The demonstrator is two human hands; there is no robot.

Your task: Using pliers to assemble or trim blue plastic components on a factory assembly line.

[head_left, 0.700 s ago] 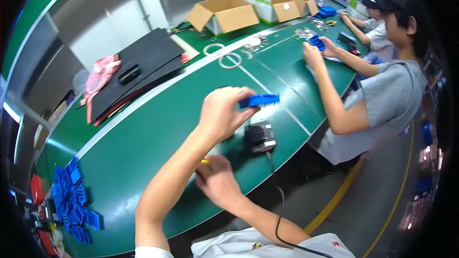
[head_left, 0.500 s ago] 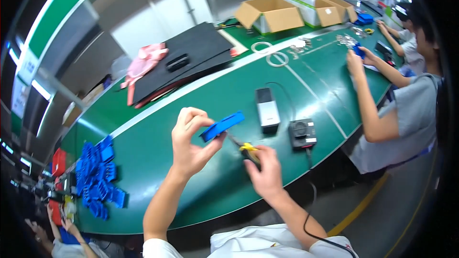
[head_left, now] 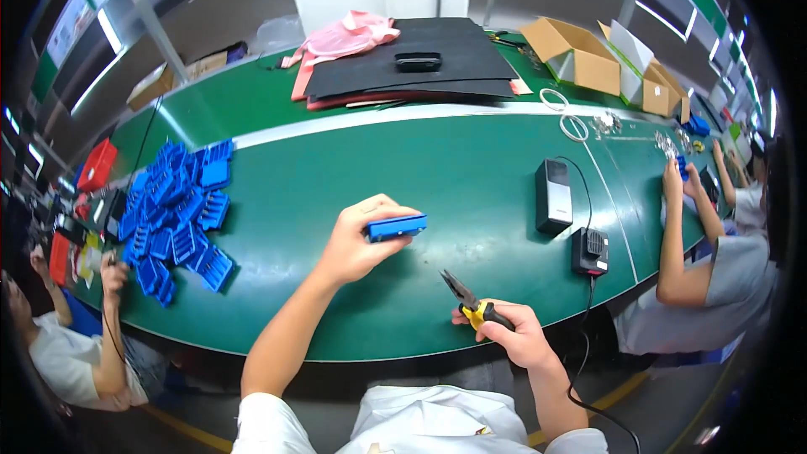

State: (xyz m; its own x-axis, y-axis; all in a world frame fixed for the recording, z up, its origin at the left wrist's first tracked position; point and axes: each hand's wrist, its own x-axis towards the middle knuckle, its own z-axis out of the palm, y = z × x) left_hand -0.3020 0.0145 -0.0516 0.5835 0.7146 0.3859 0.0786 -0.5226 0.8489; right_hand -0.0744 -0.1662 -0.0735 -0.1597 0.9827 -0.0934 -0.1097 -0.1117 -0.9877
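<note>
My left hand [head_left: 357,244] is closed round a flat blue plastic part [head_left: 398,228], held above the green table with its long narrow edge facing me. In my right hand [head_left: 514,335] is a pair of needle-nose pliers [head_left: 472,306] with yellow and black handles. Its grey jaws point up and to the left, apart from the blue part. To the left lies a heap of similar blue plastic parts [head_left: 176,206], several with slatted faces.
A black-and-silver box [head_left: 553,197] and a black device [head_left: 590,250] with a cable stand at the right. Black sheets [head_left: 454,46], a pink cloth [head_left: 349,38] and open cardboard boxes [head_left: 580,55] lie at the back. Co-workers [head_left: 714,277] [head_left: 80,345] sit on both sides.
The pliers have drawn away from the blue part, down and to the right. My left hand has turned the part nearly level. The whole view has swung leftward.
</note>
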